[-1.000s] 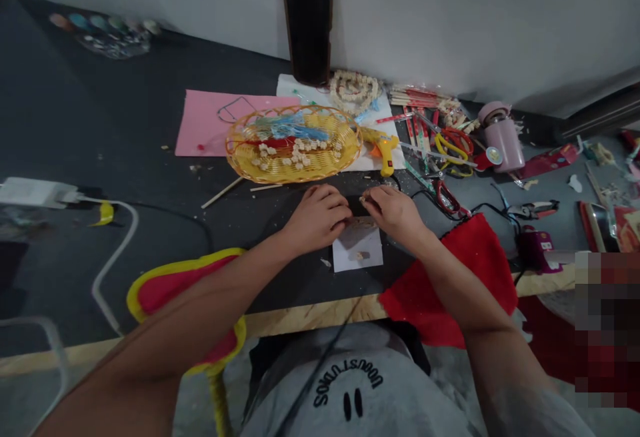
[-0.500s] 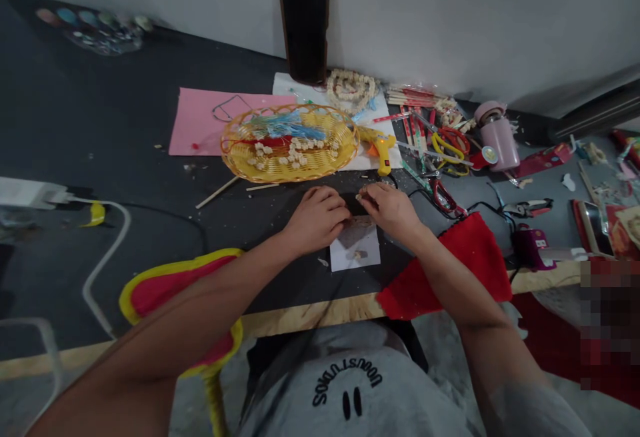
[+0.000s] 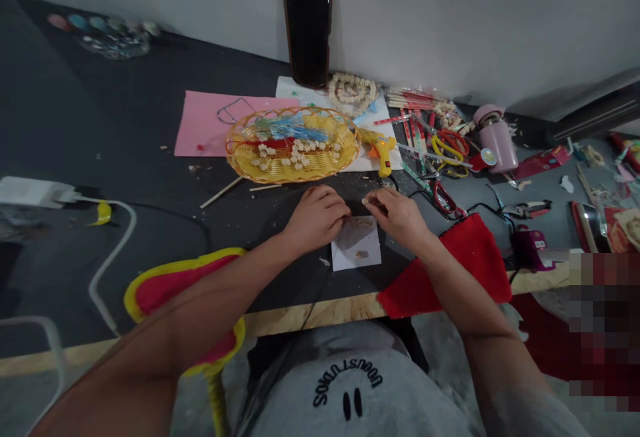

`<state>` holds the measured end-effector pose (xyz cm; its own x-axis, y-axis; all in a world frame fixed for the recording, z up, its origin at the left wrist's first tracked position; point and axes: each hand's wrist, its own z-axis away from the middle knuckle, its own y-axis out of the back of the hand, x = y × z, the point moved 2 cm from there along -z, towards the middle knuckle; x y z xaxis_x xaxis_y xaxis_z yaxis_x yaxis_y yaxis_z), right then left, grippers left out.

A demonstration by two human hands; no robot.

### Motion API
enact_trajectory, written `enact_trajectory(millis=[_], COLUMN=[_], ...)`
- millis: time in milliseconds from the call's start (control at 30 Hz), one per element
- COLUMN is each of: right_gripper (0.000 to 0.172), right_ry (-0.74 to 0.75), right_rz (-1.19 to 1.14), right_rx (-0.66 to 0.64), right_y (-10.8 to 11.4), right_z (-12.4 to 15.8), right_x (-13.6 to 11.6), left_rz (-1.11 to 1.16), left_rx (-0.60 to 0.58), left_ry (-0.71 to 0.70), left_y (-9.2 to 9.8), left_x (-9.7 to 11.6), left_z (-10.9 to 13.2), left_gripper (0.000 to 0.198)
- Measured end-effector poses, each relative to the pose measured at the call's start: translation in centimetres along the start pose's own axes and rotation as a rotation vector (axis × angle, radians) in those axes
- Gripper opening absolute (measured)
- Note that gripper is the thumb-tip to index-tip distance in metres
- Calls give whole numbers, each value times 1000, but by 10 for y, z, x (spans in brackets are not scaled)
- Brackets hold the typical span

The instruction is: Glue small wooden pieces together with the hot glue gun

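Observation:
My left hand [image 3: 319,218] is closed at the upper left edge of a small white card [image 3: 345,257], fingers curled together and their tips hidden. Across from it, my right hand [image 3: 399,216] pinches a small pale piece [image 3: 365,202] between thumb and fingers, just above the card's upper right corner. Too little of the piece shows to tell its kind. On the card lie a small brownish bit [image 3: 361,254] and a pale strip [image 3: 361,222] along its top edge. Behind both hands stands a yellow woven basket [image 3: 290,176] holding blue tassels and cream bead clusters.
A yellow glue gun [image 3: 384,154] lies right of the basket. Scissors [image 3: 447,150], pliers [image 3: 527,209] and a pink bottle [image 3: 497,144] are farther right. Red felt [image 3: 460,257] lies under my right forearm. A phone [image 3: 307,27] leans on the wall; a white cable [image 3: 117,250] runs at left.
My right hand has shifted slightly right and toward me, so the gap between the hands is a bit wider. My left hand stays nearly still. The view has shifted slightly.

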<state>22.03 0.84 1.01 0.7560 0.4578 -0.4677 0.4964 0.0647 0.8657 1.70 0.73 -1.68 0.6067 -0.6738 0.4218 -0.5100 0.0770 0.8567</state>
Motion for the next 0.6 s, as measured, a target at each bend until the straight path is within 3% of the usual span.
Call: enact_trajectory(millis=[267,433,600], right_gripper=[8,7,9], right_ry=[-32,-55,-65], right_rz=[-113,-153,-145], right_rx=[44,129,116], right_y=[-1,-7,-6], right_z=[28,33,34], right_x=[-1,1,4], left_rz=[-3,-52,-55], left_rx=[-68,-75,-70], left_ry=[21,39,19], left_y=[0,-2,-3], left_x=[8,12,11], left_z=[-1,-2,-2], left_gripper=[20,15,15])
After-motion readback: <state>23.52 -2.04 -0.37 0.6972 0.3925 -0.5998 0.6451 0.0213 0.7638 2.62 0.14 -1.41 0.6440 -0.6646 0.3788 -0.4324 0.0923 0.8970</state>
